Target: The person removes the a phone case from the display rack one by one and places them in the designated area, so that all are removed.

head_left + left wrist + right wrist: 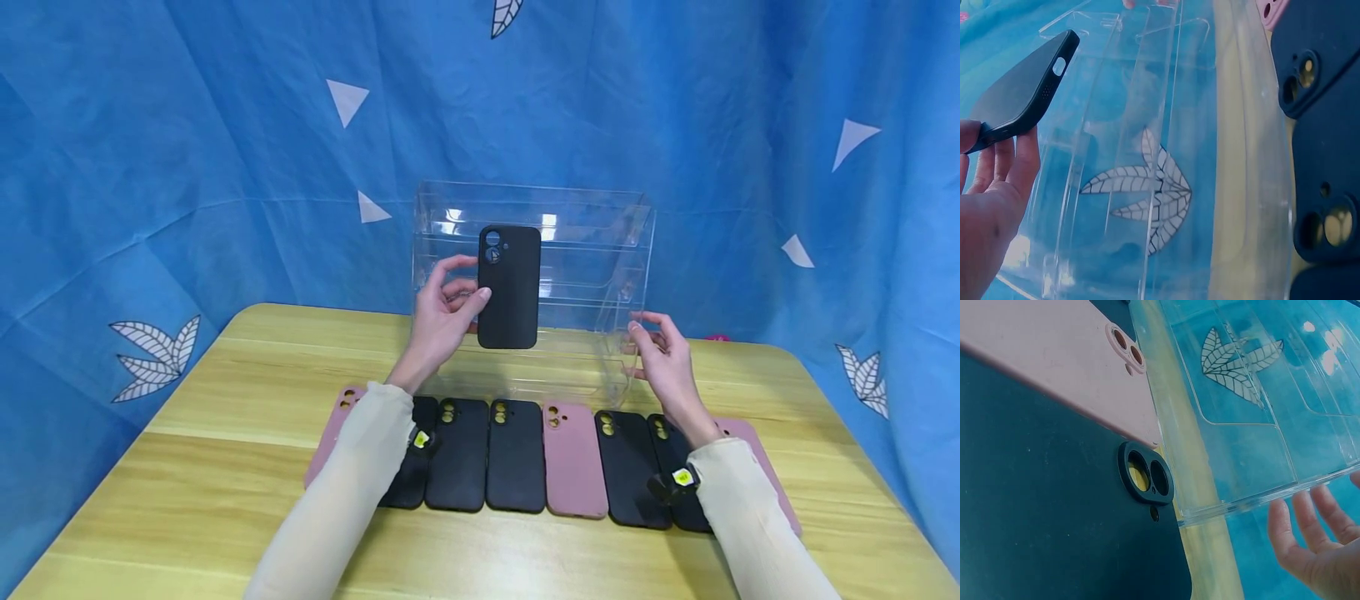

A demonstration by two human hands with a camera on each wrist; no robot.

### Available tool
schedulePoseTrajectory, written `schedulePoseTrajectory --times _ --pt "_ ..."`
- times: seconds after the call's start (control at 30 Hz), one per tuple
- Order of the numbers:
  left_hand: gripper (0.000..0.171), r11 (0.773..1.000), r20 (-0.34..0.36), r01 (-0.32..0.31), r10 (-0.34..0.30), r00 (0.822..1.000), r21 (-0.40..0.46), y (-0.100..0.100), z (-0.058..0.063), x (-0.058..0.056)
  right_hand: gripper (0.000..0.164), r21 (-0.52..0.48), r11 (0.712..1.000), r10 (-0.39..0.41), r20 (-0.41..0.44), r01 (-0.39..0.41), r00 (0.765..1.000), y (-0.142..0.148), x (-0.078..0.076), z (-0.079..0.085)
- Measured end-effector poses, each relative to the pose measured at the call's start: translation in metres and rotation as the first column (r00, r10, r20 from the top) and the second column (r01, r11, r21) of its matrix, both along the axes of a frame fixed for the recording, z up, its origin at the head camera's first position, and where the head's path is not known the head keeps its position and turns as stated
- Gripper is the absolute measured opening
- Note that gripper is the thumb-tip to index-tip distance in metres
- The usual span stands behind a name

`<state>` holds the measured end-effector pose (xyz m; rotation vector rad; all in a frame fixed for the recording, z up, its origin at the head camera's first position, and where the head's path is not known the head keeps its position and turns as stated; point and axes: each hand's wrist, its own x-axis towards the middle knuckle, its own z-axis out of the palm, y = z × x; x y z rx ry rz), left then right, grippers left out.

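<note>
My left hand (pixel 442 312) pinches a black phone case (pixel 510 287) by its left edge, thumb in front. The case is held upright before a clear plastic tiered rack (pixel 577 321), its camera cutout at the upper left. In the left wrist view the case (pixel 1029 87) is seen edge-on above the fingers. At the rack's right side is my right hand (pixel 663 358), with relaxed fingers at the side panel. The right wrist view shows the fingertips of that hand (pixel 1316 544) at the rack's edge (pixel 1260 499); whether all of them touch it, I cannot tell.
A row of black and pink phone cases lies on the wooden table (pixel 225 400) in front of the rack, among them a black case (pixel 516 458) and a pink case (pixel 575 467). My forearms pass over both ends of the row. A blue curtain (pixel 262 150) hangs behind.
</note>
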<state>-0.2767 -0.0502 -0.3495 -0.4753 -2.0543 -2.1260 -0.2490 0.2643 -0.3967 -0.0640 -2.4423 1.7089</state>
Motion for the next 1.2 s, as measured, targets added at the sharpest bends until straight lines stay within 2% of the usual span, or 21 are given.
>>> schedulePoseTrajectory --times 0.3,0.77,1.2 --pt "0.044 0.999 0.001 -0.031 0.031 1.000 -0.042 -0.023 -0.007 0.008 0.058 -0.002 1.000 0.004 -0.006 -0.004 1.000 0.000 0.000 -0.001" --pt "0.047 0.995 0.053 -0.069 0.073 0.996 -0.076 -0.052 -0.015 0.019 0.057 0.008 1.000 -0.006 -0.007 0.006 1.000 0.000 0.000 -0.001" --pt "0.047 0.993 0.091 -0.059 0.069 0.993 -0.102 -0.080 -0.020 0.030 0.058 -0.005 1.000 0.005 0.004 -0.005 1.000 0.001 0.000 0.000"
